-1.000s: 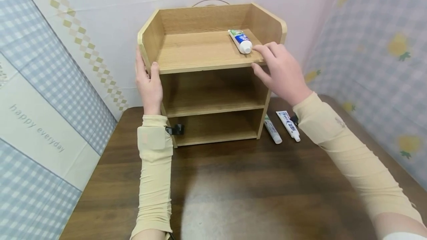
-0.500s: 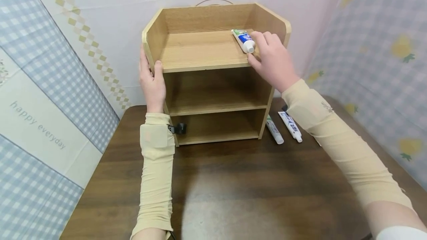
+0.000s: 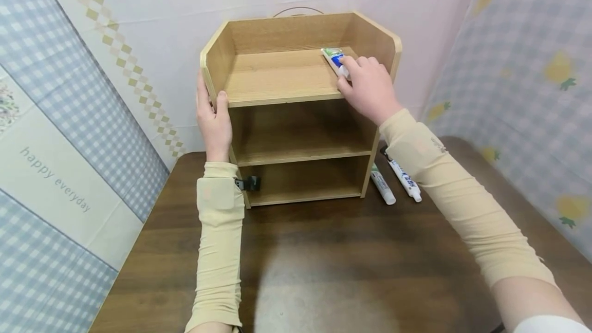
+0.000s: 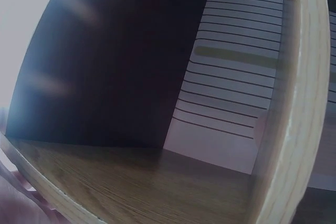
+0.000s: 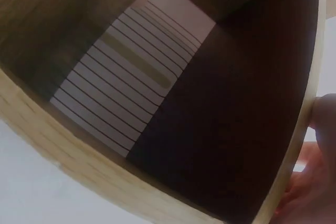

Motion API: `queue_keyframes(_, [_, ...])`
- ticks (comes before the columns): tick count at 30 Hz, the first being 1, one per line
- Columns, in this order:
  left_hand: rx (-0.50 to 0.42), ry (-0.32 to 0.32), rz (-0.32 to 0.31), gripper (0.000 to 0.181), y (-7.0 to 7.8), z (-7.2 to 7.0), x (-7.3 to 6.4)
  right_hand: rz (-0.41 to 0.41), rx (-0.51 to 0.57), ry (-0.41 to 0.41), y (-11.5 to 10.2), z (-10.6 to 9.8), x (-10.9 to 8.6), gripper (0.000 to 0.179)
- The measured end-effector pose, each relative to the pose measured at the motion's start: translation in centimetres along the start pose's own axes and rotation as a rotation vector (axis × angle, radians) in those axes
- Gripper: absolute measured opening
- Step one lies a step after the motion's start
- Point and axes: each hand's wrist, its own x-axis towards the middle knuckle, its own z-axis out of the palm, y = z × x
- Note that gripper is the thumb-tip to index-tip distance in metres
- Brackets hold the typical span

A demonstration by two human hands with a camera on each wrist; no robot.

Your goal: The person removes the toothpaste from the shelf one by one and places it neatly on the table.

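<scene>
A small wooden shelf unit (image 3: 268,99) stands on the dark table, with a railed top and two open compartments below. My left hand (image 3: 215,125) holds its left side panel, thumb at the front edge and fingers along the outside. On the top board, towards the right, lies a white, blue and green toothpaste tube (image 3: 332,57). My right hand (image 3: 370,86) grips this tube at its cap end, thumb on the near side and fingers over it, hiding most of the cap. In the right wrist view, part of the right hand (image 5: 310,182) shows beyond the shelf edge.
Two more toothpaste tubes lie on the table right of the shelf: a grey-white one (image 3: 383,187) beside its base and a white-blue one (image 3: 406,181), partly under my right forearm. Patterned cloth (image 3: 444,4) hangs behind and at both sides. The dark wooden table (image 3: 305,251) extends in front.
My right hand has moved left and inward from the right front corner of the top board onto the toothpaste tube and taken hold of it. The left hand keeps its place on the shelf.
</scene>
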Motion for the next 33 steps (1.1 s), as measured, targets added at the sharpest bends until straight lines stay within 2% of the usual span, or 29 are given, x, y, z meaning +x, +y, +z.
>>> queue_keyframes(4, [0.0, -0.001, 0.006, 0.06, -1.9, 0.1, 0.9, -0.018, 0.012, 0.09, 0.0, 0.3, -0.5, 0.034])
queue_keyframes(10, [-0.001, -0.006, 0.006, 0.06, -2.3, -0.2, 1.0, -0.053, -0.029, 0.214, -0.3, 0.7, -1.5, 0.029])
queue_keyframes(16, [0.007, -0.001, -0.004, 0.06, -1.7, -0.4, 1.0, -0.087, -0.044, 0.343, -1.1, 0.8, -2.8, 0.025])
queue_keyframes(19, [0.002, 0.001, -0.013, 0.06, -0.5, -0.5, 0.7, -0.101, -0.04, 0.381, -1.3, 0.7, -3.1, 0.021])
queue_keyframes(25, [-0.003, -0.003, -0.024, 0.06, 1.9, -0.8, -0.3, -0.113, -0.044, 0.413, -1.3, 0.6, -3.3, 0.025])
queue_keyframes(33, [0.012, -0.003, -0.04, 0.06, 1.8, -0.8, -0.3, -0.13, -0.026, 0.418, -1.2, 0.6, -3.6, 0.024])
